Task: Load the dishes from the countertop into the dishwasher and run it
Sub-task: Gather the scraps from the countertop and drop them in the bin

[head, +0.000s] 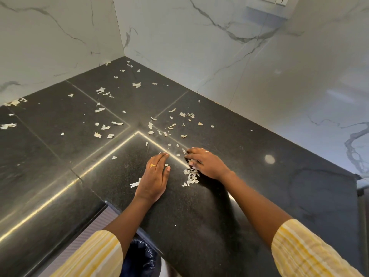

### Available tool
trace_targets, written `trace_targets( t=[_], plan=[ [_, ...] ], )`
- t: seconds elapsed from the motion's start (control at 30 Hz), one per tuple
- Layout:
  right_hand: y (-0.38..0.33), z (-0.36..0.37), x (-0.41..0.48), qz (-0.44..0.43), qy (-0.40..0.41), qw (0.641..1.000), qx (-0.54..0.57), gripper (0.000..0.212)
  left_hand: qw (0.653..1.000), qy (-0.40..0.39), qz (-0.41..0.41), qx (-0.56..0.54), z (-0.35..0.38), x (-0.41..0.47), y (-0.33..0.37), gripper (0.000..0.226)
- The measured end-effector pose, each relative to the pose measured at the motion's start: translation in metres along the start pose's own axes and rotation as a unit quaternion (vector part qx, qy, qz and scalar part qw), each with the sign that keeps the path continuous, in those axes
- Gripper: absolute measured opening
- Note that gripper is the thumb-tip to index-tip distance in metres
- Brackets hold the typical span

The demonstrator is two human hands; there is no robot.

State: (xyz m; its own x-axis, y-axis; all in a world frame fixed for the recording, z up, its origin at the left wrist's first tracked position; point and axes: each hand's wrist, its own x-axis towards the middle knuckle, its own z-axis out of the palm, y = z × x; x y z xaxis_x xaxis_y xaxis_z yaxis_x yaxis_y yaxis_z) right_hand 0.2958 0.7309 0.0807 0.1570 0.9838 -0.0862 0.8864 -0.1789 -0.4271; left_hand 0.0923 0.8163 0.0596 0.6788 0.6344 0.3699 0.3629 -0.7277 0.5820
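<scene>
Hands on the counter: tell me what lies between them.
Head view: between left hand and right hand, dark countertop with a small heap of pale scraps beside the right hand.

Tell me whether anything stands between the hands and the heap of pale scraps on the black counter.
Nothing visible does. The right hand touches the heap of scraps, and only bare black countertop separates the heap from the left hand. No dishes are in view.

both hands [154,176] [205,163] lie flat, fingers [159,159] straight.
</scene>
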Motion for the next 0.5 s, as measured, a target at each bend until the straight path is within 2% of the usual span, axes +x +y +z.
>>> trace_targets(
  t=[0.07, 0.13, 0.2, 0.27, 0.33, 0.43, 0.5],
  plan=[
    [-0.001, -0.003, -0.013, 0.033, 0.002, 0.999, 0.029, 0.044, 1.000, 0.008, 0.009, -0.003, 0.000, 0.000, 0.000, 0.045],
    [-0.006, 0.003, -0.020, 0.040, -0.024, 0.999, -0.015, 0.054, 0.999, 0.013, 0.031, -0.003, 0.000, 0.001, 0.001, 0.042],
    [-0.014, 0.019, -0.023, 0.024, -0.027, 0.997, -0.062, 0.050, 0.998, 0.022, 0.052, 0.004, -0.001, 0.002, 0.001, 0.039],
    [-0.023, 0.032, -0.024, 0.029, 0.020, 0.998, -0.044, 0.047, 0.998, 0.041, 0.046, 0.003, -0.002, 0.003, 0.003, 0.039],
    [-0.030, 0.037, -0.026, 0.042, 0.077, 0.996, -0.024, 0.054, 0.997, 0.066, 0.023, -0.017, -0.004, 0.005, 0.009, 0.040],
    [-0.031, 0.035, -0.025, 0.026, 0.161, 0.986, -0.038, 0.038, 0.993, 0.088, -0.022, -0.074, -0.007, 0.010, 0.020, 0.045],
    [-0.029, 0.030, -0.016, 0.050, 0.193, 0.979, -0.028, 0.035, 0.986, 0.090, -0.075, -0.121, -0.010, 0.015, 0.029, 0.044]
  ],
)
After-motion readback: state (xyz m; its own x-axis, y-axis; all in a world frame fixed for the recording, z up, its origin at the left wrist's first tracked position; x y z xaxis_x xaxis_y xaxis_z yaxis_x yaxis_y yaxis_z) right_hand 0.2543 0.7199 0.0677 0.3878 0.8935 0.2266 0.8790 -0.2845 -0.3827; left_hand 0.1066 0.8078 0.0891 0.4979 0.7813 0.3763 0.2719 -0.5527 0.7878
